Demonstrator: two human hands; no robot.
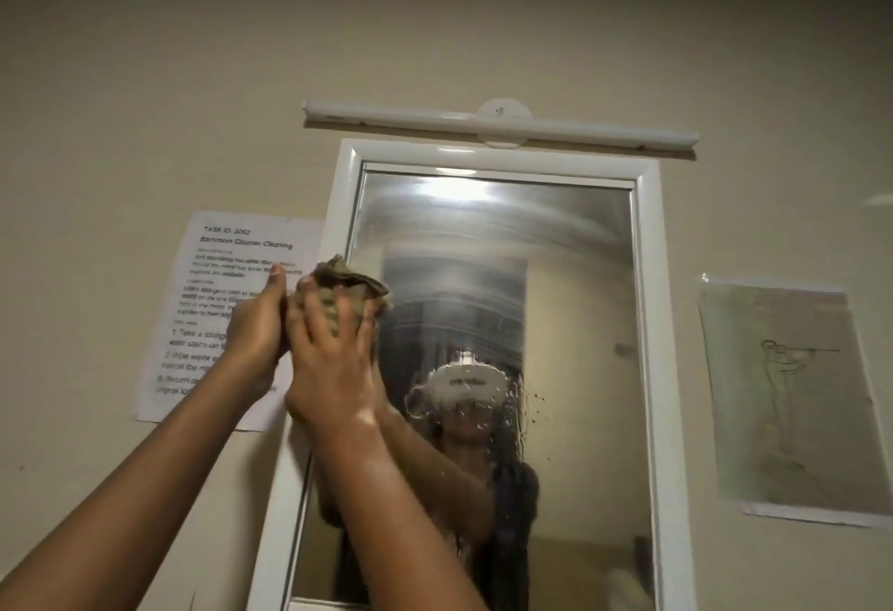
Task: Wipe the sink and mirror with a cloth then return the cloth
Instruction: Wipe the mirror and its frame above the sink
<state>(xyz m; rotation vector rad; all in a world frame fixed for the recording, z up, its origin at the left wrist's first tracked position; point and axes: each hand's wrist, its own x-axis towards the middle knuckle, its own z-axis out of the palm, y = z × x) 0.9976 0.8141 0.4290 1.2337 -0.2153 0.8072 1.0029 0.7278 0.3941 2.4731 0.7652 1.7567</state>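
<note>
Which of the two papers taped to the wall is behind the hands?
The printed instruction sheet left of the mirror; the left hand overlaps it. The sketch hangs right, uncovered.

I count my two hands (309,335), one cloth (350,286), one mirror (555,272), one light bar (497,125), two wall sheets (212,315).
</note>
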